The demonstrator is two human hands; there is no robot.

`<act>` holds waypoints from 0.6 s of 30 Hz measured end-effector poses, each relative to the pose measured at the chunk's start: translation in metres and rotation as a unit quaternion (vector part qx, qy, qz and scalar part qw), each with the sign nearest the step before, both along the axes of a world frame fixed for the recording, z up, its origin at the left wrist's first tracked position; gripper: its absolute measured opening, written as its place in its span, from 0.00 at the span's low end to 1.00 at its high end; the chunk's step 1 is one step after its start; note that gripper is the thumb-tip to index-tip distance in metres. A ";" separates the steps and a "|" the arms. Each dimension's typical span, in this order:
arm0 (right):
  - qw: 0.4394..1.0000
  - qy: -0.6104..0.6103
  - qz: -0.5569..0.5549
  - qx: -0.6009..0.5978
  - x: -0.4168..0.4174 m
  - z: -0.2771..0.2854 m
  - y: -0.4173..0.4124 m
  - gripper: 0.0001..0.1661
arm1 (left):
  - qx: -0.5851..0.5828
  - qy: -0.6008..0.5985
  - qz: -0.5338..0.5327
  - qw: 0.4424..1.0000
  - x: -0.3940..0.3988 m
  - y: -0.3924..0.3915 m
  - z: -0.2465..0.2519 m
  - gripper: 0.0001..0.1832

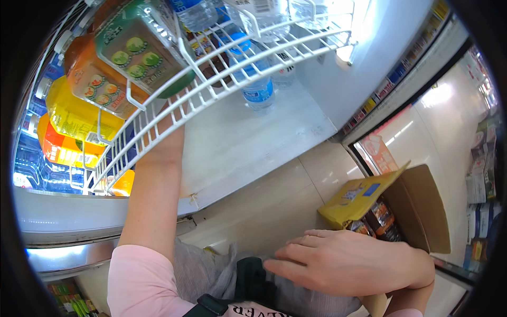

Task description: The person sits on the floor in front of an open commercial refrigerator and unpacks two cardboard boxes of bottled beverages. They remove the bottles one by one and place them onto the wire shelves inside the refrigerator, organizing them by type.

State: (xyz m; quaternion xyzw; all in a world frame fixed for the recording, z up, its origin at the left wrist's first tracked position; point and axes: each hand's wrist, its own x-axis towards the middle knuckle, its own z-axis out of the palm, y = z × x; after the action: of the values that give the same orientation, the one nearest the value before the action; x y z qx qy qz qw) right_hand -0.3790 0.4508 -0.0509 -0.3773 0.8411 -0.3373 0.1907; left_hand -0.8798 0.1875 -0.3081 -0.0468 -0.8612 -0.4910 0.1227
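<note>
My left forearm (156, 198) reaches in under a white wire shelf (222, 87) of a refrigerated cabinet. The hand is mostly hidden behind the wires and drinks, so what it touches cannot be told. Nearest above it are a large bottle with a green label (138, 51) and an orange drink bottle (103, 87). A blue-capped water bottle (257, 93) stands upright on the white cabinet floor (237, 138), with another clear bottle (283, 73) beside it. My right hand (340, 259), back upward and fingers extended, hovers over my lap with nothing visible in it.
At right, an opened cardboard carton (420, 206) with a yellow flap holds dark-labelled packaged drinks (380, 218). Yellow drink bottles (79, 111) line the shelf at left. A cabinet side wall (356, 67) bounds the right. Tiled floor (261, 190) lies between cabinet and lap.
</note>
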 end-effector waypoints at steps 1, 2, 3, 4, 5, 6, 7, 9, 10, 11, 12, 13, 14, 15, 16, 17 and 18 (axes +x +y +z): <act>0.999 -0.028 0.007 -0.028 0.006 -0.001 0.006 0.28 | -0.010 0.006 0.001 1.000 -0.004 0.003 -0.002 0.40; 0.997 -0.055 0.011 -0.057 0.014 -0.001 0.013 0.26 | -0.025 0.015 0.004 1.000 -0.003 0.003 -0.006 0.39; 0.990 -0.076 -0.019 -0.115 0.023 0.001 0.022 0.21 | -0.034 0.025 0.003 0.999 -0.002 0.008 -0.012 0.39; 0.979 -0.095 -0.055 -0.171 0.032 0.005 0.034 0.17 | -0.038 0.038 -0.003 0.999 -0.001 0.019 -0.018 0.39; 0.972 -0.116 -0.067 -0.191 0.041 0.004 0.052 0.16 | -0.040 0.057 -0.008 0.998 -0.004 0.030 -0.015 0.38; 0.960 -0.143 -0.094 -0.221 0.048 0.003 0.072 0.11 | -0.045 0.076 -0.018 0.996 0.000 0.043 -0.019 0.38; 0.951 -0.200 -0.167 -0.165 0.055 0.014 0.093 0.09 | -0.051 0.092 -0.025 0.994 0.005 0.049 -0.024 0.37; 0.857 -0.323 -0.378 -0.133 0.089 0.004 0.126 0.11 | -0.048 0.116 -0.059 0.990 0.027 0.077 -0.041 0.36; 0.828 -0.332 -0.446 -0.073 0.100 -0.004 0.140 0.13 | -0.041 0.121 -0.072 0.989 0.038 0.091 -0.048 0.36; 0.821 -0.317 -0.475 -0.009 0.107 -0.022 0.153 0.12 | -0.013 0.105 -0.039 0.994 0.046 0.080 -0.059 0.35; 0.839 -0.258 -0.470 0.088 0.116 -0.046 0.166 0.11 | 0.008 0.083 -0.040 0.996 0.058 0.081 -0.067 0.34; 0.848 -0.196 -0.457 0.186 0.126 -0.070 0.173 0.11 | 0.031 0.062 -0.042 0.997 0.071 0.083 -0.074 0.33; 0.851 -0.157 -0.454 0.212 0.140 -0.101 0.174 0.12 | 0.049 0.033 -0.080 0.995 0.096 0.106 -0.078 0.32; 0.859 -0.116 -0.441 0.232 0.147 -0.122 0.170 0.14 | 0.061 0.008 -0.109 0.992 0.119 0.120 -0.073 0.32; 0.865 -0.115 -0.430 0.232 0.139 -0.128 0.153 0.18 | 0.112 -0.009 -0.106 0.988 0.138 0.131 -0.064 0.26; 0.883 -0.053 -0.426 0.189 0.141 -0.148 0.142 0.18 | 0.167 -0.025 -0.105 0.980 0.159 0.146 -0.053 0.21; 0.880 0.014 -0.443 0.174 0.133 -0.162 0.122 0.18 | 0.191 -0.022 -0.103 0.976 0.171 0.148 -0.041 0.18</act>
State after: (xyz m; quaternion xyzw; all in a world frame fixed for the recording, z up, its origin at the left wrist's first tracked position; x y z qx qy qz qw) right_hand -0.2461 0.5727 -0.2132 0.0689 0.9682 -0.2296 0.0719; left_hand -0.7089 0.3356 -0.3496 -0.0999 -0.7448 -0.6571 0.0597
